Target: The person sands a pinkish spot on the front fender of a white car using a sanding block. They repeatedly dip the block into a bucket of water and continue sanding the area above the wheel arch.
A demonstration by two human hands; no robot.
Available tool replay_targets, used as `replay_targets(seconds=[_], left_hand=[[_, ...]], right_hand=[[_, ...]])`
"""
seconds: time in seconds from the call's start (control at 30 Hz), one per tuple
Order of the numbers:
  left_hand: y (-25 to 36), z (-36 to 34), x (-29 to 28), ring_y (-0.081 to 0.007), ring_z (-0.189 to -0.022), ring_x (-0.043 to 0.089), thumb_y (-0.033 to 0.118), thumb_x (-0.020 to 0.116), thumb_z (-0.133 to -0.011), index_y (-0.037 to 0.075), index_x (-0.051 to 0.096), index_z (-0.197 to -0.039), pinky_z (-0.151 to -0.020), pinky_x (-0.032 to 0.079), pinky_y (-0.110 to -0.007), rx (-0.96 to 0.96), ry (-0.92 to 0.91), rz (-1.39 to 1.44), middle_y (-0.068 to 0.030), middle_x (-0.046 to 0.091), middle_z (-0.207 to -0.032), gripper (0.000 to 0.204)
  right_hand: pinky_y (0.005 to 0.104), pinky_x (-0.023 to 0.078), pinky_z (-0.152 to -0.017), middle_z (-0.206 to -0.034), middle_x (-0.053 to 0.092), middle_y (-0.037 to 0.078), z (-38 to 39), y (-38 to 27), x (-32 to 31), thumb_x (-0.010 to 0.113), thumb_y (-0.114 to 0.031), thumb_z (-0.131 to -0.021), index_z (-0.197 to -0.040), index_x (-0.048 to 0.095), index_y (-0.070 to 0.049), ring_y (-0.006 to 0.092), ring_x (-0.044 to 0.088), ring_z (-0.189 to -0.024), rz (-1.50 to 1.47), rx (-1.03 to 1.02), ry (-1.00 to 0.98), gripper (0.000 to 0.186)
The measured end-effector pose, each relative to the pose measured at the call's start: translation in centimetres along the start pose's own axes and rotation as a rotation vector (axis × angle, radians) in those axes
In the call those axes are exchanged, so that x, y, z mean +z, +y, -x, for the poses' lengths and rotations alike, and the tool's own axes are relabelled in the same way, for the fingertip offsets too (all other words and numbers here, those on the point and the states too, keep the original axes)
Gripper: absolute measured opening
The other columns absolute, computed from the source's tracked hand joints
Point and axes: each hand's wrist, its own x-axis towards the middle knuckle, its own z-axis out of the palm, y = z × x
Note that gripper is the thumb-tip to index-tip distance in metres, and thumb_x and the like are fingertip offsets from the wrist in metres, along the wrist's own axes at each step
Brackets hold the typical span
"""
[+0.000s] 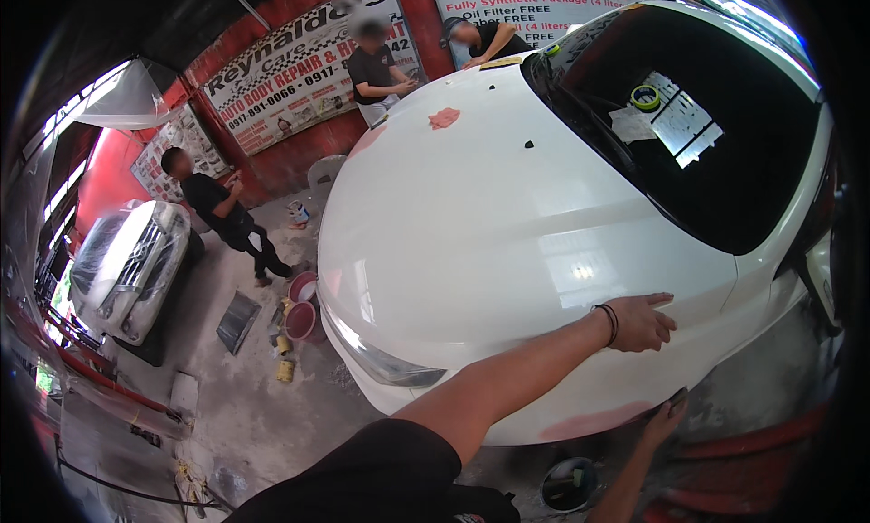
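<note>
A white car fills the middle of the head view, its hood shut. My left arm reaches across the front corner, and my left hand lies on the fender near the hood's edge, fingers spread, holding nothing. Lower down, my right hand is at the fender's lower edge, fingers curled around a small dark pad whose kind I cannot make out. Beside it a faded pink patch marks the fender. Another pink patch shows on the far side of the hood.
Below the fender stands a dark bucket with things inside. Reddish buckets and tins stand by the front bumper. A tape roll rests on the windshield. Several people are beyond the car; a plastic-covered vehicle stands left.
</note>
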Motion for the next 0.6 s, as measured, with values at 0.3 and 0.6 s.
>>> replay_targets(seconds=[0.3,0.6], left_hand=[[-0.5,3.4,2.6,-0.0109,-0.162,0.043,0.026,0.071,-0.105,0.026,0.083,-0.121,-0.145,0.016,-0.058,-0.063,-0.004,0.047,0.014,0.069,-0.153,0.02],[-1.0,1.1,1.0,-0.0112,-0.164,0.039,0.026,0.071,-0.103,0.028,0.084,-0.123,-0.144,0.012,-0.06,0.032,-0.045,-0.026,0.0139,0.071,-0.151,0.025]], right_hand=[[0.0584,0.046,-0.121,-0.158,0.059,0.028,25.3,-14.1,8.8,0.064,-0.017,-0.113,-0.164,0.056,-0.001,0.0487,0.057,-0.145,0.557,-0.238,-0.132,0.054],[0.0484,0.039,-0.13,-0.166,0.054,0.031,7.4,-4.1,3.0,0.058,-0.017,-0.116,-0.165,0.048,0.008,0.041,0.052,-0.155,0.327,-0.056,0.025,0.056]])
